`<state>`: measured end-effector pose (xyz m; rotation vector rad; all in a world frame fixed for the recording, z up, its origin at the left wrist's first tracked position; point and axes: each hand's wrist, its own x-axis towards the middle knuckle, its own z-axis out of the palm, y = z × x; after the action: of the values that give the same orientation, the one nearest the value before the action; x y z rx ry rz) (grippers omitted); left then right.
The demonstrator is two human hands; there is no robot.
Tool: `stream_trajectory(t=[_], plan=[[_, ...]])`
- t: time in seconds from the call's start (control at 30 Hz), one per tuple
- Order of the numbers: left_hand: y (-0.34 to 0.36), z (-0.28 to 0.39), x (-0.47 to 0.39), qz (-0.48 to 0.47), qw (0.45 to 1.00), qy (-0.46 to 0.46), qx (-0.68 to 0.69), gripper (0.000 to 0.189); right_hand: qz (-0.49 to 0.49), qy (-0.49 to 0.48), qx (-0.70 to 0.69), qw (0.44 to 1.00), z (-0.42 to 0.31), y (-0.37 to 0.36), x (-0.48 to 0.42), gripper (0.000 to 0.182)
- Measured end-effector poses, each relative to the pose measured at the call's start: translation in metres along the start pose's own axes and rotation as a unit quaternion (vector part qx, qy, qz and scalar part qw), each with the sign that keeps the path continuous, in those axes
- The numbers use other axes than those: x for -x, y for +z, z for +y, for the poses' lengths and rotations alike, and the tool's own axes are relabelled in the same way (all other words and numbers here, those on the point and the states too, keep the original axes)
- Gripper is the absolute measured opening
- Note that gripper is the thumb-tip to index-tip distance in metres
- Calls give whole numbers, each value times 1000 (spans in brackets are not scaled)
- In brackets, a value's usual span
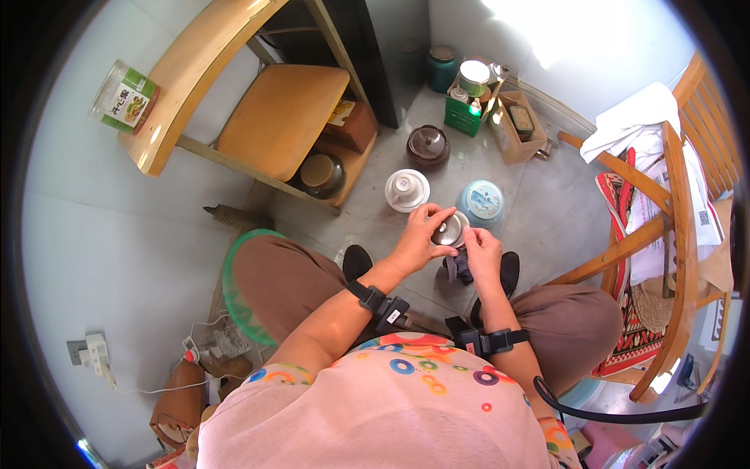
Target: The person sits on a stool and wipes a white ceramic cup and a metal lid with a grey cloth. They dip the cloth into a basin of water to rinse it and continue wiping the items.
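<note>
Between my two hands is a small round lid or lidded pot [450, 230], dark and shiny with a pale rim; its lower part is hidden. My left hand [419, 234] grips its left side with spread fingers, and the fingers of my right hand [479, 241] pinch its right edge. Below it hangs or lies a dark crumpled cloth [458, 267], partly covered by my right hand. Just beyond my hands, a white cup [405, 186] is on a white saucer [419, 202]. A light blue lidded jar [485, 200] stands to the right, and a brown glazed lidded pot [428, 146] farther off.
A wooden shelf unit [281, 117] stands at the left, with a dark jar [322, 174] low inside. Farther back are a green box of containers [463, 116] and a cardboard box [515, 140]. A wooden chair [679, 252] with cloths is at the right. My shoes [356, 262] flank the cloth.
</note>
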<state>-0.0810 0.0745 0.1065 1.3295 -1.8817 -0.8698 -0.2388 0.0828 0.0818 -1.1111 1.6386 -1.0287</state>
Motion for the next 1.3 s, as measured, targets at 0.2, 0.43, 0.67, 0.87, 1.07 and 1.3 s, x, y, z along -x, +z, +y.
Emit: stream_trajectory(t=[0.2,0.43,0.67,0.87,1.07,1.3], plan=[[-1,-2,-1,-5,1000,2,5,78,-19,13,3,1000,-2,0,0,28],[-1,-1,-2,-31,999,10,-9,85,-53,45,-100,993,3,3,0,31],[6,-12,-2,-35,989,-33,140,74,-32,5,-67,997,12,5,-2,30],[6,-33,2,-83,830,-367,413,36,-86,-5,80,993,7,1,2,28],[10,-48,9,-98,826,-436,345,24,-190,-27,209,959,19,1,7,34],[13,-53,10,-119,778,-472,398,26,-242,10,247,938,8,1,9,39]])
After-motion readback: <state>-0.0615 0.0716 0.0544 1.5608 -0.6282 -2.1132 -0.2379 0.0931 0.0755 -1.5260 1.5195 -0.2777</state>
